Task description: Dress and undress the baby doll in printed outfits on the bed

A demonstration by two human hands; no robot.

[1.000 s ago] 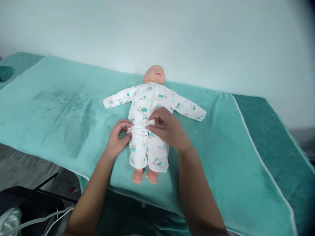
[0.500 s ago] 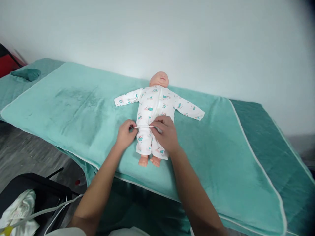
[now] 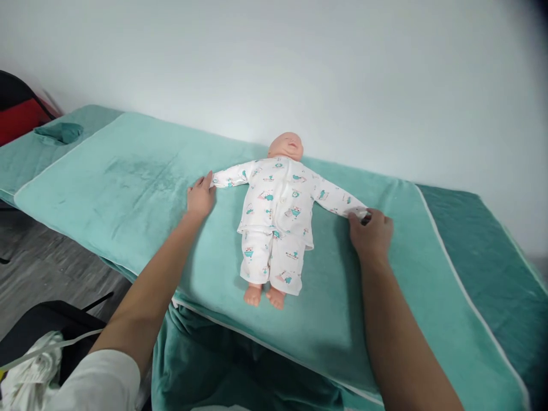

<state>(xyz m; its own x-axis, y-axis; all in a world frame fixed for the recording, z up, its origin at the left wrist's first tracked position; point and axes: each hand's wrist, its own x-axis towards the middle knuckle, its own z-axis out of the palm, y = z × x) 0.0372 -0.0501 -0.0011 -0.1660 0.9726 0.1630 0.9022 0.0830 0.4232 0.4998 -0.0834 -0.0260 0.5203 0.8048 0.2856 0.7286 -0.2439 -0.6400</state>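
Note:
A baby doll (image 3: pixel 285 146) lies face up on the green bed, bare feet pointing toward me. It wears a white long-sleeved shirt (image 3: pixel 278 194) printed with small teal figures, and matching trousers (image 3: pixel 287 265). Both sleeves are spread out sideways, and no doll hands show at the cuffs. My left hand (image 3: pixel 201 197) is closed on the cuff of the sleeve on the left. At the other side, my right hand (image 3: pixel 372 231) pinches the end of the opposite sleeve between thumb and fingers.
A teal velvety cover (image 3: pixel 141 171) with white piping lies over the long bed, which stands against a white wall (image 3: pixel 274 68). At lower left a black chair (image 3: pixel 64 319) holds a crumpled white cloth (image 3: pixel 32 371). A pale cable crosses it. Something red (image 3: pixel 21 120) sits at far left.
Both hands have let go of the shirt's bottom hem and moved outward and up to the two sleeve ends. The hem now lies down over the trousers' top. The view has shifted slightly.

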